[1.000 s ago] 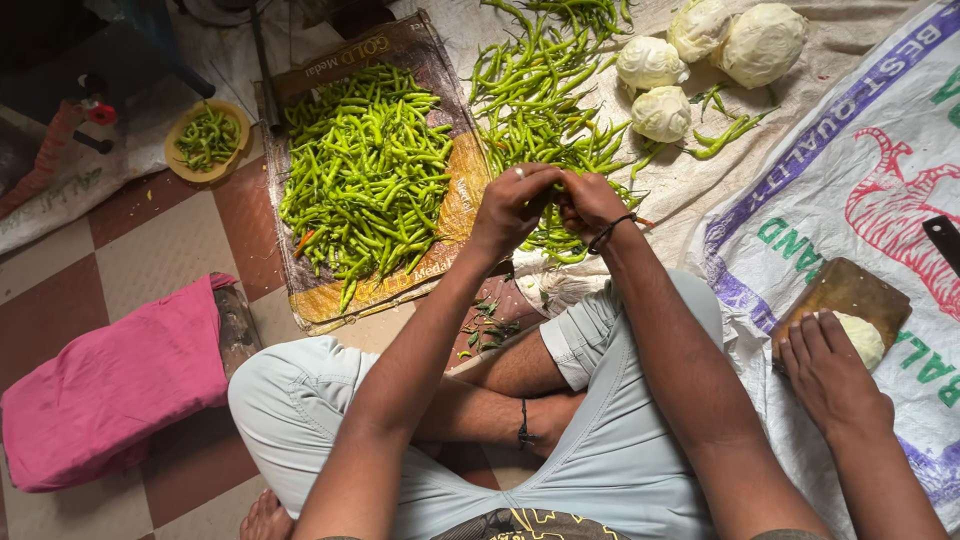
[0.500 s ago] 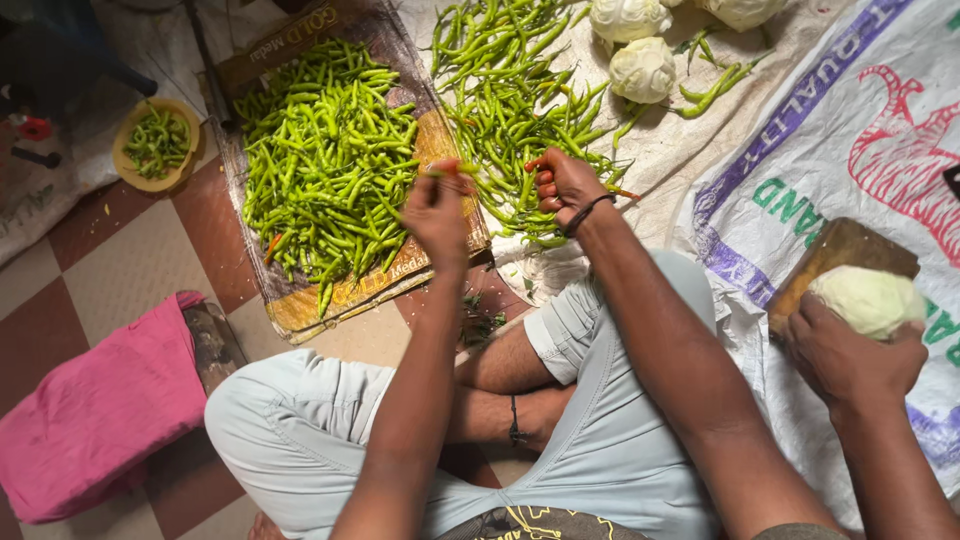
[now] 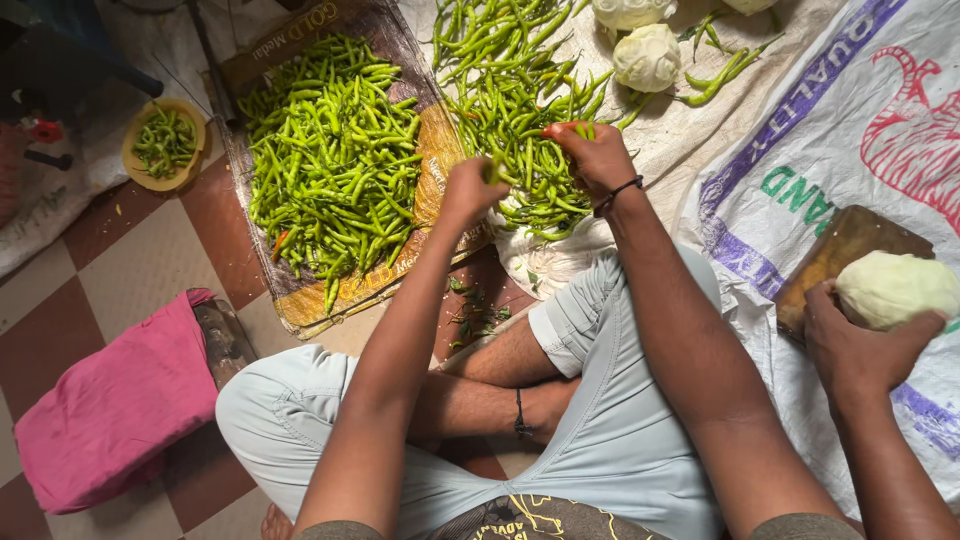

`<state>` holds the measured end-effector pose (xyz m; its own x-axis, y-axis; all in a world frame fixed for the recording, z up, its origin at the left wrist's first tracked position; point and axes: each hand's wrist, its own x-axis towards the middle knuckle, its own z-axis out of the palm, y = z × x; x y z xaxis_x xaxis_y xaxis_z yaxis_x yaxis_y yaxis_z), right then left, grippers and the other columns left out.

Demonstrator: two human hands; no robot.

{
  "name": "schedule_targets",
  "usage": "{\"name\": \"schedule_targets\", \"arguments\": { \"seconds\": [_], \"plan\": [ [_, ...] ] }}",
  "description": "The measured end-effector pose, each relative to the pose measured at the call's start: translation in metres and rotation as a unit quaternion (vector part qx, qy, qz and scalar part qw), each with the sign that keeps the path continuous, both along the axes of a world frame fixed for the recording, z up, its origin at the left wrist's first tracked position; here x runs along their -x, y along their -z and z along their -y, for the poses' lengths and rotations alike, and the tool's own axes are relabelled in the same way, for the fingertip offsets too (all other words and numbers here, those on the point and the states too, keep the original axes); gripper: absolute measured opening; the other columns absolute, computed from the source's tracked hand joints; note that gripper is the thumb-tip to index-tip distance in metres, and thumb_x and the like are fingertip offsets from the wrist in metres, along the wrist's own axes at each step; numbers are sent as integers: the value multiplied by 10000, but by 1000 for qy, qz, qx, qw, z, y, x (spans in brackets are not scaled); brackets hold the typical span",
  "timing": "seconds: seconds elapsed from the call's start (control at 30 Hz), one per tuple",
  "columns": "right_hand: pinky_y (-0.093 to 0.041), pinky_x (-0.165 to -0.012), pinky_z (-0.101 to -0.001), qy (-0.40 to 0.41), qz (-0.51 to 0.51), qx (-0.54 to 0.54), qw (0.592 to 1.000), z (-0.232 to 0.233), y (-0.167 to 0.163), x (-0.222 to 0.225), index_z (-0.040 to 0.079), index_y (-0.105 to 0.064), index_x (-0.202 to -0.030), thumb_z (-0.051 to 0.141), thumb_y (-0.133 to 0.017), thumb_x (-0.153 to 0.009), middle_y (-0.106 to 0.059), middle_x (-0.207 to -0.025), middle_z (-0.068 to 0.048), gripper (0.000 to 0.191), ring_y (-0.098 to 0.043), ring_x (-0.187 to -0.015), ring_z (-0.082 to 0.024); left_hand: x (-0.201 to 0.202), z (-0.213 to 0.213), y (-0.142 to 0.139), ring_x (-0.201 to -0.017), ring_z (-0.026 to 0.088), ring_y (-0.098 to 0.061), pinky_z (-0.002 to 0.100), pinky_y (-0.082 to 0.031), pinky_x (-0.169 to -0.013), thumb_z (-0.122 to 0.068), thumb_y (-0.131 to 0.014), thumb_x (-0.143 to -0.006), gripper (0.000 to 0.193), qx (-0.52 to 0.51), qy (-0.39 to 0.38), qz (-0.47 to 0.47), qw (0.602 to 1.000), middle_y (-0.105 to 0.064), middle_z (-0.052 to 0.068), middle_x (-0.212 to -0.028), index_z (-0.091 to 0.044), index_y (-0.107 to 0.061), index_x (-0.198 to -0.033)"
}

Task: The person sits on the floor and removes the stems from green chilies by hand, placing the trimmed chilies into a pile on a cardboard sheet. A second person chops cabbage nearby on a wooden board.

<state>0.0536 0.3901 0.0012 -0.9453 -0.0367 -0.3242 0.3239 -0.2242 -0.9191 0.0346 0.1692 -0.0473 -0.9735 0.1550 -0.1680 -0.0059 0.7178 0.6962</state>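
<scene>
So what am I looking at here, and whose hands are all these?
The camera sits on a person's head and looks down, so you see their crossed legs and both arms. Their left hand pinches a green chilli, and their right hand holds another over the chilli pile on the cloth. More chillies lie on cardboard, and a few in a small yellow bowl. The third hand, at the right, belongs to someone else, steadying a pale cabbage on a wooden board.

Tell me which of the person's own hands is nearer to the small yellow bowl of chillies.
Left. The left hand is nearer the yellow bowl; the right hand is farther right, over the loose chilli pile.
</scene>
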Motion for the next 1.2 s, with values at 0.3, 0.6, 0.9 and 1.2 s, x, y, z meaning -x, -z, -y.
{"name": "schedule_targets", "arguments": {
  "seconds": [0.3,0.6,0.9,1.2],
  "plan": [
    [-389,-504,-209,6,-135,-166,977,6,34,20,32,-784,-976,261,-749,-964,-657,-717,68,232,-490,-586,21,-5,-12,-3,-812,263,-738,416,-605,-746,-54,-695,-837,88,152,78,-3,985,-740,160,-897,-37,-736,-914],
    [-262,-400,-222,-153,-46,-94,983,11,2,0,82,-751,-1116,305,-721,-932,-525,-603,120,291,-376,-448,-5,13,4,-56,-525,56,-483,231,-398,-473,-208,-753,-936,160,-497,-72,226,835,-729,45,-858,-52,-719,-947],
    [-257,-374,-266,-24,-39,-26,999,27,17,4,59,-691,-780,246,-671,-948,-498,-551,71,252,-389,-425,-53,-15,-16,-59,-717,63,-642,226,-516,-602,-71,-736,-920,111,-495,27,18,868,-714,13,-878,-74,-682,-1018],
    [-271,-359,-222,21,11,355,935,-6,-3,9,99,-609,-875,264,-645,-923,-552,-709,5,176,-471,-499,-95,2,13,-28,-744,176,-624,325,-563,-661,-69,-815,-849,294,-384,-24,50,922,-624,83,-876,11,-575,-998]
  ]
}}
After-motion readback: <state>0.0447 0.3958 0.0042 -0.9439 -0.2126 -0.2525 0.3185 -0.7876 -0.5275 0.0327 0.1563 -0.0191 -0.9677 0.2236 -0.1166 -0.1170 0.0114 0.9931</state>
